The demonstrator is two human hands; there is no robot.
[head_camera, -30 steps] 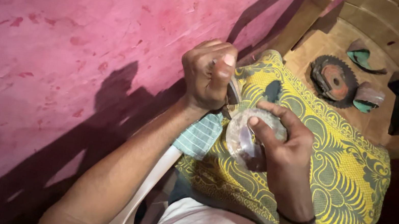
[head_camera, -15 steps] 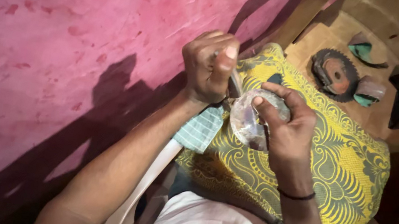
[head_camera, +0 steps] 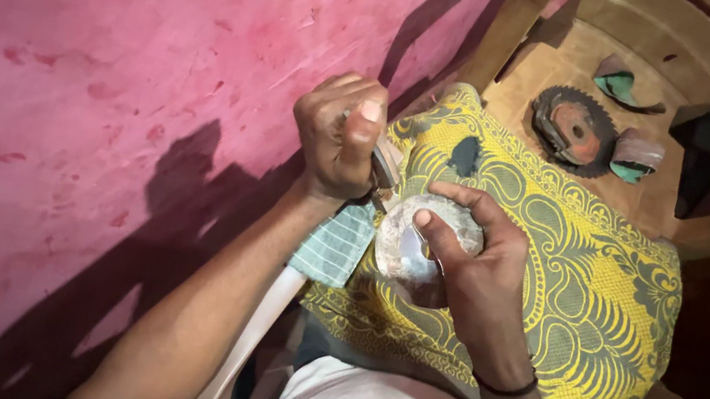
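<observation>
My right hand (head_camera: 470, 265) grips a round, pale grey-white shell-like piece (head_camera: 421, 236) with a shiny inner face, held over my lap. My left hand (head_camera: 340, 138) is clenched around a small metal tool (head_camera: 384, 169) whose tip touches the upper left edge of that round piece. A yellow patterned cloth (head_camera: 563, 282) covers my lap under both hands. A black band sits on my right wrist.
A pink wall (head_camera: 118, 58) runs along the left, close to my left arm. On the brown wooden floor (head_camera: 556, 61) ahead lie a rusty toothed disc (head_camera: 574, 130) and two curved green-and-brown fragments (head_camera: 635, 156). A striped green cloth (head_camera: 335, 243) hangs beside a white chair arm (head_camera: 249, 341).
Both hands have stayed together over the lap with small shifts. The round piece has turned slightly in my right hand while the tool keeps working at its edge.
</observation>
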